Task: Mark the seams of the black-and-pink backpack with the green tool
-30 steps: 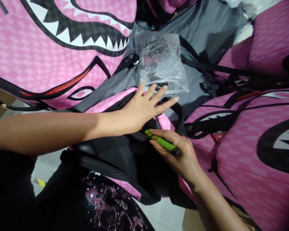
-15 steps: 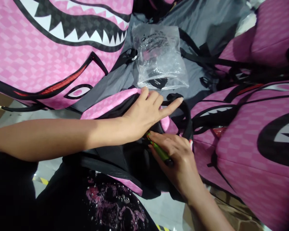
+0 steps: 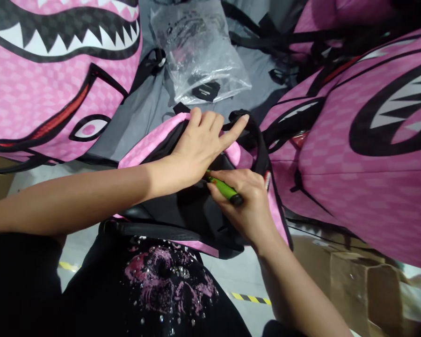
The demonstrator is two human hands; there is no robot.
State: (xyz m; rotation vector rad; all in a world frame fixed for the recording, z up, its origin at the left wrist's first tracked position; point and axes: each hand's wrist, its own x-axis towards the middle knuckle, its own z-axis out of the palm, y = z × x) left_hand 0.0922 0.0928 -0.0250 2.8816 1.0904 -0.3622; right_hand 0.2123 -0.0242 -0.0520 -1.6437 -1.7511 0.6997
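Observation:
A black and pink bag (image 3: 192, 210) lies in front of me with its black inside showing. My left hand (image 3: 199, 142) rests across its upper part, fingers spread, with the index finger stretched toward a black strap (image 3: 261, 150). Just below it, my right hand (image 3: 243, 199) grips a green tool (image 3: 224, 188) with a black end. The tool's tip is hidden at the edge of my left hand, against the black fabric. Beyond the hands lies a clear plastic bag (image 3: 203, 51) with a black tag (image 3: 206, 91) in it.
Large pink bags with shark-mouth prints stand at the left (image 3: 31, 93) and right (image 3: 323, 159). Grey fabric (image 3: 126, 126) lies between them. Cardboard boxes (image 3: 351, 281) are at the lower right, and the floor has yellow and black tape (image 3: 250, 298).
The view has shifted, so the bags and plastic appear further up and left. Both hands keep nearly the same pose on the bag, and the green tool shows slightly more clearly.

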